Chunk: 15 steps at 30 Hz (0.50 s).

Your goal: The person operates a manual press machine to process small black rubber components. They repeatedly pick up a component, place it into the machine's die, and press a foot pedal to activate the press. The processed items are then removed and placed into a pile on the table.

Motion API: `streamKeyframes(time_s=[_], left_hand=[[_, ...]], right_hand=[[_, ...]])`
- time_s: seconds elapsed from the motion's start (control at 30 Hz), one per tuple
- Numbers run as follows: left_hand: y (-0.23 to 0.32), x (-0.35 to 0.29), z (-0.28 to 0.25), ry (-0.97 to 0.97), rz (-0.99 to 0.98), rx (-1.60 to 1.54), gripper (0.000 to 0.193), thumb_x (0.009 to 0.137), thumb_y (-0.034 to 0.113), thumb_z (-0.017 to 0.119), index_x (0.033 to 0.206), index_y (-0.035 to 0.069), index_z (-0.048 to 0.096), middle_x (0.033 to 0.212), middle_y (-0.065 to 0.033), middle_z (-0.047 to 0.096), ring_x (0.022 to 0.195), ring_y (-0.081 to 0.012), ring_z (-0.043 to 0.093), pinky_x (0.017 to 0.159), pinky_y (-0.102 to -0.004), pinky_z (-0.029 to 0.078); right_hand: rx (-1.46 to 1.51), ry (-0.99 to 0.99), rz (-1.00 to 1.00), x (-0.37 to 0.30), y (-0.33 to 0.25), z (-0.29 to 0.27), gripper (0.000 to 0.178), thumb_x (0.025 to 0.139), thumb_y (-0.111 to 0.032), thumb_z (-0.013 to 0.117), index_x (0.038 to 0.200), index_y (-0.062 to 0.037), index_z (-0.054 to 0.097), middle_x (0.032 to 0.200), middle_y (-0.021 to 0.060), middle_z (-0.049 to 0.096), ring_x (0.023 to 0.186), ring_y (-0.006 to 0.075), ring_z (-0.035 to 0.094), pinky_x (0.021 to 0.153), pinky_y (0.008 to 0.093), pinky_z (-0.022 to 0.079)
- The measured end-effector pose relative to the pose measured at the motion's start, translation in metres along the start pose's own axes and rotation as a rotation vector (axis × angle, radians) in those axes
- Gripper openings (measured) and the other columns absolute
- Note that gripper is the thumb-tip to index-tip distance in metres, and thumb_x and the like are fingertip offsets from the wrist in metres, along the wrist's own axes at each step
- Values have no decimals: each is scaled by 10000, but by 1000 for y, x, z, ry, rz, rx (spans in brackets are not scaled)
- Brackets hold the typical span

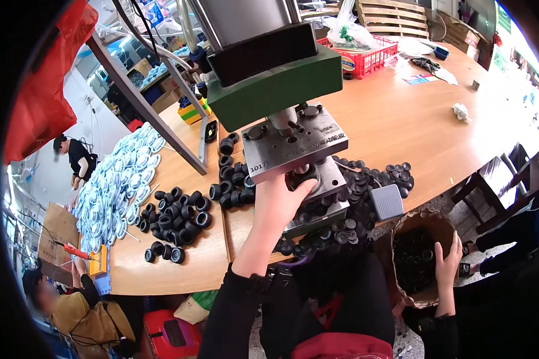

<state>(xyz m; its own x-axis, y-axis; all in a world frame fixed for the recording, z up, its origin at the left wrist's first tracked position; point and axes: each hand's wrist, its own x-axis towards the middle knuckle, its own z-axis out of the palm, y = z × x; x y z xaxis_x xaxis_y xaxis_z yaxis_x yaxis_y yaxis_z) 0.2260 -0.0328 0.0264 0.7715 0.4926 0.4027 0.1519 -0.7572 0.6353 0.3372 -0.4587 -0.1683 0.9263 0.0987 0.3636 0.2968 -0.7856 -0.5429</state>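
Note:
My left hand [277,200] reaches between the steel plates of a bench press. Its thumb lies against a dark round wheel [307,177] on the lower die [332,184], and its other fingers are partly hidden under the upper die plate [296,143]. At the lower right, my right hand [447,266] is at the rim of a cardboard box [428,218], thumb apart from straight fingers, with nothing seen in it. Black rings [414,257] lie in the box.
Black wheels [179,218] lie left of the press; flat black discs [356,185] surround its right side, by a grey block [387,202]. Pale blue parts [120,179] are piled farther left. A red crate [371,57] stands behind. Two people [81,158] work at the left.

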Motion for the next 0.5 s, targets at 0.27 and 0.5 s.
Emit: streamKeyframes(time_s=[0.27, 0.5], left_hand=[[-11, -13, 17, 134, 98, 7, 437, 805, 230, 804, 1123, 4, 605, 950, -119, 665, 749, -238, 621, 720, -366, 509], [-27, -58, 18, 398, 82, -55, 377, 856, 135, 743, 1177, -4, 600, 1098, -146, 620, 948, -269, 602, 832, -359, 492]], right_hand=[[176, -68, -285, 25, -123, 23, 534, 944, -173, 624, 1423, -14, 450, 1409, 188, 477, 1320, 338, 433, 1098, 416, 343], [-96, -153, -498, 64, -171, 61, 542, 979, -428, 509, 1409, -98, 499, 1492, 129, 446, 1388, 289, 391, 1143, 444, 235]])
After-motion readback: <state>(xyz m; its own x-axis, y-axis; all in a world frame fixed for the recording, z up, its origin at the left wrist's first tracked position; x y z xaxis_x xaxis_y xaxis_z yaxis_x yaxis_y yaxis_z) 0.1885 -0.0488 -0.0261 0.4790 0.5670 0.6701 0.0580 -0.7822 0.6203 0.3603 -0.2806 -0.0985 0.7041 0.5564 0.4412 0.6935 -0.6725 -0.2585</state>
